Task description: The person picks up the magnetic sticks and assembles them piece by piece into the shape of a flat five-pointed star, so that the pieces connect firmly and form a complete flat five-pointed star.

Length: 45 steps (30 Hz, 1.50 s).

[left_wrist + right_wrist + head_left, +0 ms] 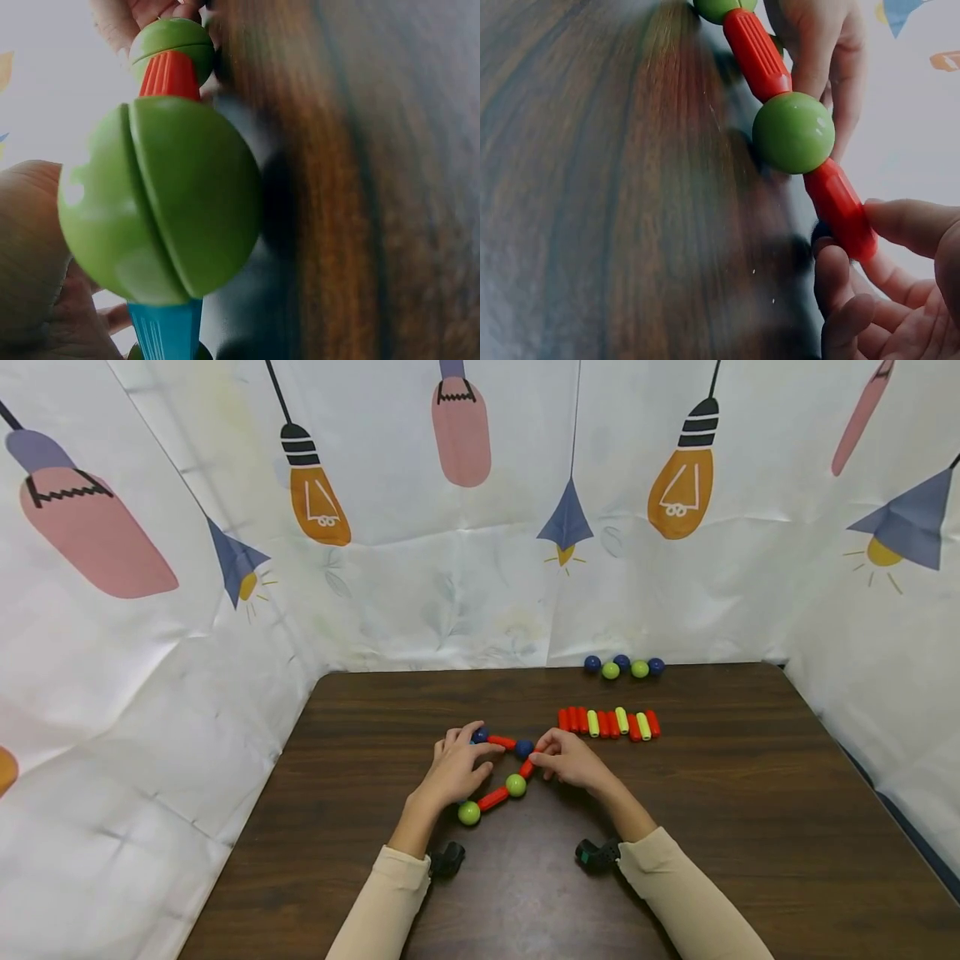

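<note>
A partly built loop of balls and rods lies on the table between both hands. My right hand pinches a red rod between thumb and fingers, beside a green ball and a dark blue ball. Over the loop's left side my left hand spreads its fingers, index fingertip right at the far red rod, another blue ball by its fingers. Nearest me is a green ball, joined to a red rod. A blue rod, mostly hidden by the left hand from above, leaves that ball.
Beyond the right hand, red and yellow rods lie in a row. Several blue and green balls line the table's back edge. Patterned white cloth hangs behind the brown table.
</note>
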Motion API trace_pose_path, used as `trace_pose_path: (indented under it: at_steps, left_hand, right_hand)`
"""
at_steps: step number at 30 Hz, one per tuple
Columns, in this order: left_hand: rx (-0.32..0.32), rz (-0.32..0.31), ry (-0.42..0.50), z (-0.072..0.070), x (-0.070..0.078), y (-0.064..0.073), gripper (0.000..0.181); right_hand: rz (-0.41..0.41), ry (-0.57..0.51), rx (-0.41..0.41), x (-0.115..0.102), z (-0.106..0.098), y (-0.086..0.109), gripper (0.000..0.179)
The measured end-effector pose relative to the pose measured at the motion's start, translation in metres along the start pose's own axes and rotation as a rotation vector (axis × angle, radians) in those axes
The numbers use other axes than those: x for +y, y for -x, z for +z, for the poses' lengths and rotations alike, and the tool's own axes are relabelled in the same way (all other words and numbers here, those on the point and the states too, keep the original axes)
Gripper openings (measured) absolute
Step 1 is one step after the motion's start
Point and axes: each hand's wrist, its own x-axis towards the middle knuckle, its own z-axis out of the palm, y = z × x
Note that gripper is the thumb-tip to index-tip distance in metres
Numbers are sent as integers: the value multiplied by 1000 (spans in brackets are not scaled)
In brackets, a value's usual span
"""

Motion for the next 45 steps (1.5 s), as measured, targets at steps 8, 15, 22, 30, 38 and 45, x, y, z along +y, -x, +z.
trace_pose_path:
  at_steps: [8, 15, 22, 30, 38, 45]
  left_hand:
    - [-16, -14, 42, -3, -1, -1, 39]
    - [29, -29, 143, -5, -11, -3, 45]
    - [49, -80, 199, -4, -21, -3, 48]
    - [47, -83, 218, -6, -22, -3, 49]
    - [65, -28, 183, -2, -25, -6, 40]
    - [16, -16, 94, -3, -23, -5, 38]
  right_hand:
    - [31, -3, 6, -4, 5, -2, 19]
    - [53, 4, 31, -6, 8, -5, 19]
    - [71, 3, 45, -10, 9, -6, 20]
    - [85, -24, 54, -12, 11, -7, 19]
    - [38, 51, 63, -11, 12, -7, 15]
    - [-38, 77, -20, -8, 8, -9, 29]
